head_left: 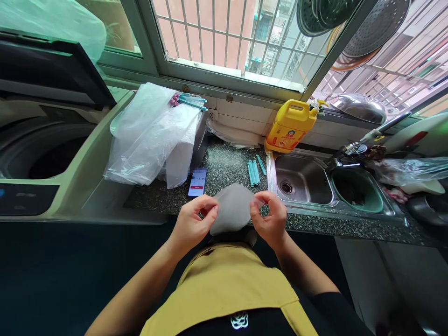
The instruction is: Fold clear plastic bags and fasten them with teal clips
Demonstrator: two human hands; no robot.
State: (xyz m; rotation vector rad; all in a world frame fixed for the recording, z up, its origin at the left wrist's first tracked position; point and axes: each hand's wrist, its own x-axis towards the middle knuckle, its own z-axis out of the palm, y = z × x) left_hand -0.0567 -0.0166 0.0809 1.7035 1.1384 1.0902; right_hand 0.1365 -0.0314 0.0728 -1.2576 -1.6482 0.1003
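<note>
The person's left hand [196,218] is pinching the left side of a thin, greyish, see-through film [233,210] between thumb and fingers, and the right hand [269,215] is pinching its right side in much the same way, so the 2 hands are grasping the same piece. The film is spreading between them at the front edge of the speckled countertop [226,163], just beyond the yellow apron [231,280]; whether it is touching the stone, I cannot tell. A phone [198,182] with its screen lit is lying near the left hand, while several teal strips [253,173] are lying side by side beyond the right hand, with at least 1 more resting at a slant just beside them. Farther back, a yellow jug [290,126] is standing behind the near corner of the steel sink [272,179], whose right side is holding a green basin [357,184]. To the left, pale plastic bags [143,140] are lying heaped, with more teal strips [192,101] resting on top, and a washing machine [105,151] is standing with its lid [52,70] raised.
</note>
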